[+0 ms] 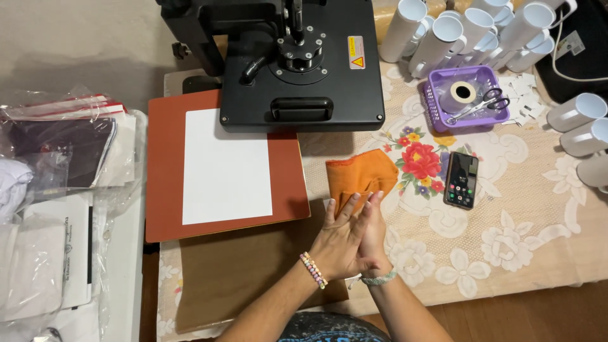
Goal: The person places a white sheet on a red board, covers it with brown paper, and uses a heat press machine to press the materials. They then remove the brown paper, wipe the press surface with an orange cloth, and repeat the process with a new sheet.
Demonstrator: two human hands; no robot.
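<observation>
Orange cloth (360, 175), folded up, sits on the counter (538, 209) right in front of the person's fingertips, between the heat press and the phone. Both hands are pressed together palm to palm, left hand (339, 237) over the right hand (373, 234), fingers flat and straight, so neither has a grip on anything. The fingertips come right up to the near edge of the cloth, maybe just touching it, hard to say. There's a beaded bracelet (313, 270) on the left wrist and a pale woven one on the right.

Left of the hands is the black heat press (297, 63), with its rust-red bottom pad (164, 177) swung out and a white sheet (227, 166) lying flat on it. A brown sheet (234, 272) lies under the pad's near edge. A phone (461, 180) lies screen up on the flowery lace tablecloth, just right of the cloth. Further back is a purple basket (437, 104) with a tape roll and scissors (478, 104) in it, and a bunch of white mugs (468, 31) lying on their sides. Plastic-bagged stuff (57, 152) is stacked at far left.
</observation>
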